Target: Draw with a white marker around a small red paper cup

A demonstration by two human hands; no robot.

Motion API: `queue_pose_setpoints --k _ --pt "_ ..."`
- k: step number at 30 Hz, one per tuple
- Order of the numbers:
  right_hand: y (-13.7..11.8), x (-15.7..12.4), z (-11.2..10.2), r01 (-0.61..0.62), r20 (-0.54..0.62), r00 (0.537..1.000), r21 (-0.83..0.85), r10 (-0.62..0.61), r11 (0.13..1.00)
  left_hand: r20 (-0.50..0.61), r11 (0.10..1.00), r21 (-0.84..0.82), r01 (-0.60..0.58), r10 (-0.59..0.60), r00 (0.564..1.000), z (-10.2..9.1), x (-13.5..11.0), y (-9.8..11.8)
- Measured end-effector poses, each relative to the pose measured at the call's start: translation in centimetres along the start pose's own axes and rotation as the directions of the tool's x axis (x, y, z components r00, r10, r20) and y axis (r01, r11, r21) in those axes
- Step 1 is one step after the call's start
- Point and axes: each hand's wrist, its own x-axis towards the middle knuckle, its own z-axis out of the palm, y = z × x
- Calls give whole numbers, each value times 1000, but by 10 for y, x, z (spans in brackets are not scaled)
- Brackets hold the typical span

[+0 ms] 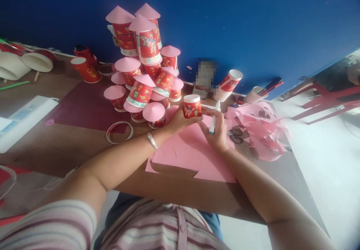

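My left hand [176, 121] grips a small red paper cup [192, 106], holding it upside down on a pink paper sheet [191, 154]. A silver bracelet sits on that wrist. My right hand [216, 130] is closed round a white marker [214, 120] with a teal tip, right beside the cup. The pink sheet has curved cut-outs along its near edge and lies on the brown table [84, 145]. Behind the cup rises a stack of red cups topped with pink paper cones [142, 70].
Pink paper scraps [260, 126] and black scissors [235, 135] lie to the right. A roll of clear tape [119, 132] sits left of my forearm. Loose red cups [86, 70] and white cups [11, 67] lie at the back left. A blue wall stands behind.
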Motion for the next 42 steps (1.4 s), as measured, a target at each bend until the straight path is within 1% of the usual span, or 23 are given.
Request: queue_pose_setpoints --k 2,4,9,12,15,17,19,21,23,25,28,31,34,36,39,41,42 --pt "2 -2 1 -38 -1 999 1 38 999 40 1000 -3 1 -1 999 0 0 -3" --pt "5 -4 2 -73 -8 997 4 73 997 67 999 29 -16 14 998 0 -1 -6" --pt "8 -5 6 -165 -26 986 27 166 986 48 986 165 -35 27 998 -1 -9 -7" --pt "7 -4 6 -215 -41 975 55 218 975 130 978 202 -44 18 991 -2 -13 -4" --pt "8 -2 4 -249 -32 966 119 255 961 184 975 206 -81 43 982 -4 -15 -2" --pt "9 -1 3 -266 -26 961 178 275 947 183 968 219 -122 82 980 -5 -15 -3" --pt "12 1 2 -297 -16 950 252 311 921 149 952 262 -157 121 981 -5 -13 -8" --pt "16 2 1 -352 26 930 353 367 867 96 921 337 -194 172 980 -6 -13 -13" --pt "20 3 0 -415 104 903 456 416 788 56 866 437 -244 245 968 -8 -13 -19" --pt "22 5 -1 -457 175 884 522 434 720 48 786 542 -298 325 945 -11 -14 -23" --pt "23 8 -2 -464 215 881 568 422 680 68 673 654 -346 404 912 -13 -15 -25" --pt "26 8 -2 -437 199 896 561 397 704 98 600 711 -366 431 897 -12 -16 -22" --pt "31 6 -1 -391 167 919 515 358 763 122 588 720 -368 416 901 -10 -16 -16" --pt "35 4 0 -358 157 933 484 323 799 116 610 711 -350 389 914 -8 -17 -12" --pt "37 3 0 -326 143 945 433 293 840 78 652 693 -308 357 931 -6 -17 -7" --pt "35 2 0 -320 129 947 404 293 857 40 707 653 -271 325 945 -5 -16 -5" --pt "34 3 0 -316 117 949 388 293 866 17 751 613 -245 298 954 -5 -16 -4"
